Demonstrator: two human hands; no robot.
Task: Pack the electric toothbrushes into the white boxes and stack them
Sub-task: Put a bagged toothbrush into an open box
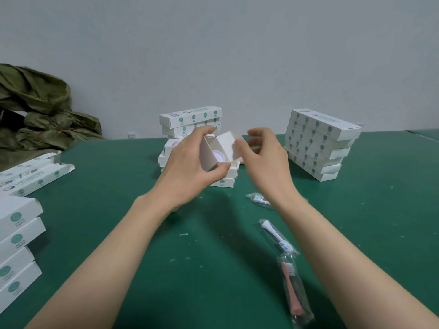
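My left hand (190, 162) grips a white box (209, 154) with its open end facing me; the round pinkish base of a toothbrush (219, 156) shows inside. My right hand (263, 157) pinches the box's raised end flap (229, 144) between thumb and fingers. Behind the hands stands a stack of closed white boxes (191, 117). A taller, leaning stack (320, 143) is at the right. On the green table (142, 233) lie bagged brush heads: a white one (275, 235), a pink one (291, 286) and another (259, 198) partly hidden by my right wrist.
More white boxes are stacked at the left edge (16, 245), and open boxes with loose flaps (35, 174) lie behind them. A crumpled olive-green sack (35, 110) sits at the back left against the grey wall.
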